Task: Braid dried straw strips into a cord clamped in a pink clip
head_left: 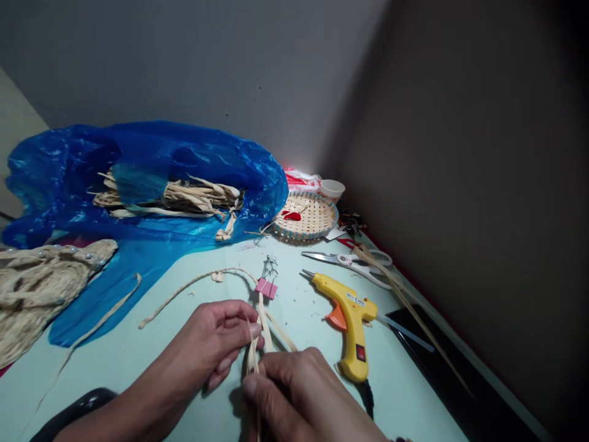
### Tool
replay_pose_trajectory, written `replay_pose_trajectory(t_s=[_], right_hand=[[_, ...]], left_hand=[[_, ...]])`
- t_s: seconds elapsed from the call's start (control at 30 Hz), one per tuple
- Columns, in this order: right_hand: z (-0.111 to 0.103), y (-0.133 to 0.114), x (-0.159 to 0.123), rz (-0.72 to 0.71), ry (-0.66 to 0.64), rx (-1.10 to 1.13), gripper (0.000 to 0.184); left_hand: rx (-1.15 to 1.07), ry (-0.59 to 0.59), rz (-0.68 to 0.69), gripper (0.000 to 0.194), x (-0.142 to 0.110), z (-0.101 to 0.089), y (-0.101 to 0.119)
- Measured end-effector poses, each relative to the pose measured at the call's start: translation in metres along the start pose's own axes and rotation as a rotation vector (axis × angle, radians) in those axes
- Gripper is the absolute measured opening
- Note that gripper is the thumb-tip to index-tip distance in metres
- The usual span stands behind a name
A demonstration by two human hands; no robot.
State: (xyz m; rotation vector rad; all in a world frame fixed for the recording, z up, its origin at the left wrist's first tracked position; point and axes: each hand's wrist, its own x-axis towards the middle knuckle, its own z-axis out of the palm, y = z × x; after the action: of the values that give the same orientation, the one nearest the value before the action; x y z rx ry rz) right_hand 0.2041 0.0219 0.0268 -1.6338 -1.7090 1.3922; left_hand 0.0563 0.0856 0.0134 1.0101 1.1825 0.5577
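Note:
Pale dried fibre strips [264,319] run toward me from a pink binder clip [266,288] on the light green table. My left hand [225,337] pinches one strip between thumb and fingertips just below the clip. Closer to me, my right hand [299,393] grips the strips lower down, thumb against the bent forefinger; its other fingers are partly hidden. A thin twisted cord [184,287] curves left from the clip across the tabletop. One loose strip end lies to the right of the strips, above my right hand.
A yellow glue gun [350,319] and white-handled scissors [354,263] lie on the right. Behind are a round woven basket [317,230], a white cup [332,189] and a blue plastic bag [207,147] with fibre bundles [197,195]. A woven fibre piece [50,288] lies left.

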Motion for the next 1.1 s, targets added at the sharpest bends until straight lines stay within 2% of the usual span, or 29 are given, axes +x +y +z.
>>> replay_pose_trajectory(t_s=[0.23, 0.4, 0.5, 0.87, 0.97, 1.1], right_hand=[[-0.020, 0.000, 0.008, -0.037, -0.004, -0.153, 0.050], [-0.018, 0.000, 0.008, -0.068, 0.051, -0.322, 0.042], [-0.015, -0.003, 0.009, -0.074, 0.038, -0.397, 0.039], [-0.021, -0.010, 0.005, -0.102, -0.009, -0.471, 0.041], [-0.023, -0.009, 0.003, -0.074, 0.019, -0.505, 0.041], [-0.025, -0.011, 0.002, -0.040, -0.030, -0.475, 0.044]], left_hand=[[0.032, -0.040, 0.005, 0.027, 0.002, -0.002, 0.002], [-0.007, -0.064, 0.031, 0.025, 0.001, -0.001, 0.000], [0.012, -0.096, 0.045, 0.027, 0.000, -0.001, 0.000], [0.036, -0.088, 0.025, 0.023, 0.000, -0.002, 0.001], [0.066, -0.097, 0.026, 0.021, -0.002, -0.002, 0.004], [0.045, -0.065, 0.035, 0.018, -0.003, 0.001, 0.005]])
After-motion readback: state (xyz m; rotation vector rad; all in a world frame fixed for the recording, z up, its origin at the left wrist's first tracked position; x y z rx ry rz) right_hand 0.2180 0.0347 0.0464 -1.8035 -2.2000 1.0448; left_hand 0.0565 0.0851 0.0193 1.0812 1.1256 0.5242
